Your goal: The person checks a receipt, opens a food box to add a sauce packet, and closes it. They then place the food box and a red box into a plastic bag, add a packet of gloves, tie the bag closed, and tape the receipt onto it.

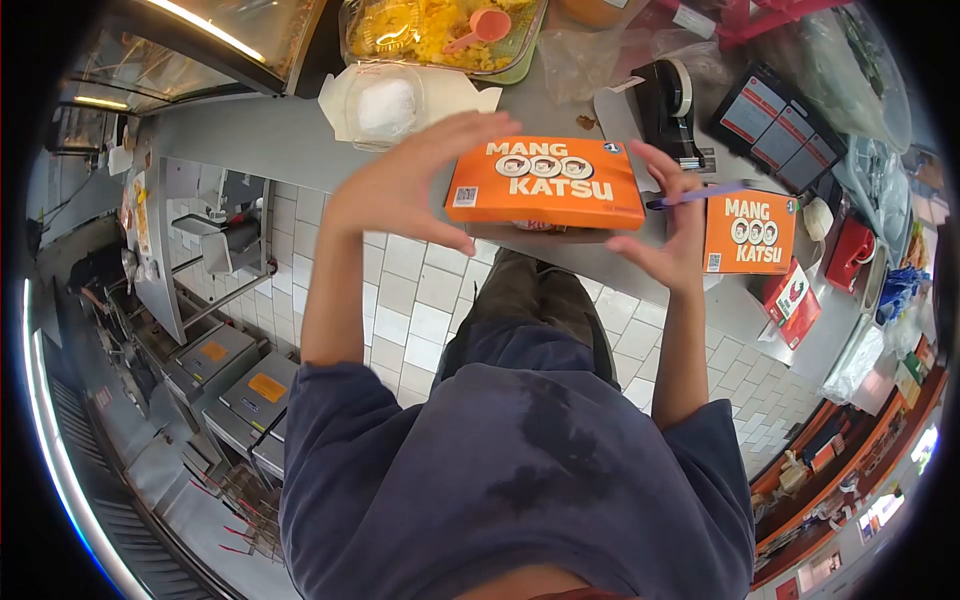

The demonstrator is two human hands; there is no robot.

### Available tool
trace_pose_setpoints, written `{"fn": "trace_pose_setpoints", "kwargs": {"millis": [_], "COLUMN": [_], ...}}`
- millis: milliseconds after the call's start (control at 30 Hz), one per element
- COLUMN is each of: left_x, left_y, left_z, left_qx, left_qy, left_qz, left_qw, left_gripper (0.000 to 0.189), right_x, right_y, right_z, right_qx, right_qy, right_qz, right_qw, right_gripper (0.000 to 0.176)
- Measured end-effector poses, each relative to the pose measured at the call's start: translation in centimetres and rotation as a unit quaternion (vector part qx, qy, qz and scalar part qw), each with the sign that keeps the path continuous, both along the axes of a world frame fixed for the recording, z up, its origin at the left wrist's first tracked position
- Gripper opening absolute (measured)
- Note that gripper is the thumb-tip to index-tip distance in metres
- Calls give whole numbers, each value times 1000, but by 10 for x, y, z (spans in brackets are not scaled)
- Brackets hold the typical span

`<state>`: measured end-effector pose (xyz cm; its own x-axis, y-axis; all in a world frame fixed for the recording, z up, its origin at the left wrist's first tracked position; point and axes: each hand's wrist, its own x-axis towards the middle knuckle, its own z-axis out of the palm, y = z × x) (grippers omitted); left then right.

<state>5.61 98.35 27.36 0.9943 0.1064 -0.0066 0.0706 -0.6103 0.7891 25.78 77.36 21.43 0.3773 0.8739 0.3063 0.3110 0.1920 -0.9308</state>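
Note:
An orange takeout box (pixel 560 178) printed "MANG KATSU" sits at the counter's near edge, its lid front slightly raised over a dark gap. My left hand (pixel 415 180) is spread open at the box's left side, thumb low and fingers over the top corner. At the right end is my right hand (pixel 680 225), thumb near the lower corner and fingers curled at the upper one. A purple pen (pixel 715 192) is tucked between those fingers. Just right of that hand lies a second orange box (pixel 748 235) of the same print.
A tape dispenser (pixel 672 105) and a black panel with labels (pixel 778 128) are behind the boxes. At the back stand a tray of yellow food (pixel 430 35) with a pink scoop (pixel 488 27) and a container of white powder (pixel 386 106). A red packet (pixel 795 308) lies right.

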Motion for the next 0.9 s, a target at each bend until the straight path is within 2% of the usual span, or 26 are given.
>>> {"fn": "trace_pose_setpoints", "kwargs": {"millis": [33,100,133,167,233,267,300,333,367,400,433,500,533,600,667,700,767,833,867,900], "left_x": [1,-1,-3,-3,4,10,18,23,19,9,2,20,24,30,39,42,42,41,42,43], "left_y": [-2,-7,-6,-7,-12,-19,-28,-36,-49,-69,-86,-118,-126,-135,-138,-139,-142,-142,-142,-144], "left_z": [-6,-20,-24,-24,-23,-25,-28,-30,-32,-35,-37,-43,-50,-62,-70,-74,-85,-88,-88,-87], "left_qx": [-2,-57,-198,-199,-251,-254,-78,104,101,217,327,338,336,335,337,338,371,342,343,337], "left_qy": [-2,50,72,72,11,12,-130,-263,-263,-253,-237,-106,-106,92,72,54,59,67,67,75], "left_qz": [0,61,117,118,277,277,395,486,486,383,270,261,262,248,276,307,314,286,283,294], "left_qw": [1000,995,971,970,927,927,906,827,827,861,874,898,899,904,897,888,872,893,893,891], "left_gripper": [71,69,63,63,50,50,41,31,31,26,20,19,19,21,22,22,24,36,36,37], "right_x": [3,9,9,11,13,12,13,15,17,17,16,13,12,16,25,27,32,40,46,53], "right_y": [1,4,8,9,21,24,24,23,22,23,25,26,27,27,20,19,24,42,52,62], "right_z": [-1,-11,-17,-17,1,5,4,3,2,2,2,3,4,3,-3,-3,-1,-5,-8,-13], "right_qx": [-2,-87,-71,-72,-49,-41,-43,-57,-70,-72,-47,-27,-25,-20,27,26,-107,-145,-229,-304], "right_qy": [-2,-32,38,39,206,215,214,209,202,202,219,235,228,220,381,382,300,265,78,-112], "right_qz": [0,30,-3,-1,-41,-44,-44,-48,-52,-55,-57,-60,-59,-61,48,46,-54,-70,-46,-20], "right_qw": [1000,995,997,997,977,975,975,975,975,975,973,970,972,973,923,923,946,951,969,946], "right_gripper": [47,45,35,35,23,20,20,20,20,20,21,21,20,18,12,12,14,18,17,21]}}
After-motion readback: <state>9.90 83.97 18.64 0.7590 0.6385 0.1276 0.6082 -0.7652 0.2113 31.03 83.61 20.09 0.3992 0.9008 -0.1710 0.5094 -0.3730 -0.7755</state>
